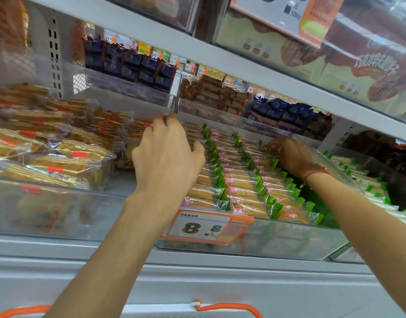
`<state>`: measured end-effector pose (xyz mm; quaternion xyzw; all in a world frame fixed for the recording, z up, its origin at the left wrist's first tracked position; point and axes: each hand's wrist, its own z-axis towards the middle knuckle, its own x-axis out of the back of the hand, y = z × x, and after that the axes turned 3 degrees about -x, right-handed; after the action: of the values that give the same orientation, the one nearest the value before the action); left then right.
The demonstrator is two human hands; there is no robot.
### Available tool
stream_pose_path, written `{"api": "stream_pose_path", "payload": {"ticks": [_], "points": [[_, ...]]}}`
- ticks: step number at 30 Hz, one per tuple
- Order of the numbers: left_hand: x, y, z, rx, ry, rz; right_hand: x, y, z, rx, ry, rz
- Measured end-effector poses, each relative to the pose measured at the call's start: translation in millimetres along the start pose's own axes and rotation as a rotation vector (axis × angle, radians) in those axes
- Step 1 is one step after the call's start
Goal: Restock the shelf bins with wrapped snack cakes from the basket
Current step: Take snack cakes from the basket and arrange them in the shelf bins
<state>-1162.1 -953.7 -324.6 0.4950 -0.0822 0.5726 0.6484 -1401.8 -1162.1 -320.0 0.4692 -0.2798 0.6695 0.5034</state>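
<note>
Several neat rows of wrapped snack cakes (241,187) already fill most of the clear bin (289,239), so by my reckoning the restocking of this one is well along. What remains looks like a dark gap just below the right hand (289,154), toward the front right corner, where green shows through and no cakes stand. The basket (229,307) sits far beneath both arms; only its orange handles show, so I cannot say what is left in it.

The left hand (167,154) reaches over the bin's back left end, its fingers (172,120) curled forward and slightly spread; they seem to press or grip the rearmost cakes, though the tips are hidden and I cannot tell if they hold anything. The right hand's fingers are bent down onto the row beneath them, apparently pinching or nudging a cake; blur keeps me from being sure.

The cakes are flat golden rectangles in glossy crinkled film with green ends and small red labels, standing on edge. The bin walls are smooth transparent plastic. A stiff orange-and-white price tag (206,228) hangs on its front, below the left wrist. Left of the left hand lie looser, larger packs (66,157) in clear, wrinkly wrap.
</note>
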Motion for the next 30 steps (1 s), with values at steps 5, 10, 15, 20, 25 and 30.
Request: {"api": "stream_pose_path", "payload": {"ticks": [5, 10, 15, 20, 25, 30], "points": [[2.2, -0.3, 0.3, 0.017, -0.003, -0.026, 7.1, -0.5, -6.2, 0.046, -0.132, 0.032], [4.0, 1.4, -1.9, 0.034, 0.004, -0.071, 28.0, -5.5, -25.8, -0.059, -0.117, 0.090], [8.8, 3.4, -3.1, 0.037, 0.027, -0.082, 53.2, -7.3, -68.8, -0.091, -0.045, 0.340], [17.3, 2.9, -26.6, -0.123, 0.099, -0.120, 85.3, -29.5, -134.6, 0.005, 0.060, 0.561], [44.9, 8.4, -92.8, -0.235, 0.148, -0.257, 97.8, -65.5, -208.0, 0.140, -0.050, 0.731], [50.4, -6.9, -169.1, -0.113, -0.156, -0.237, 50.6, -98.5, -259.2, 0.097, -0.433, 0.703]]}}
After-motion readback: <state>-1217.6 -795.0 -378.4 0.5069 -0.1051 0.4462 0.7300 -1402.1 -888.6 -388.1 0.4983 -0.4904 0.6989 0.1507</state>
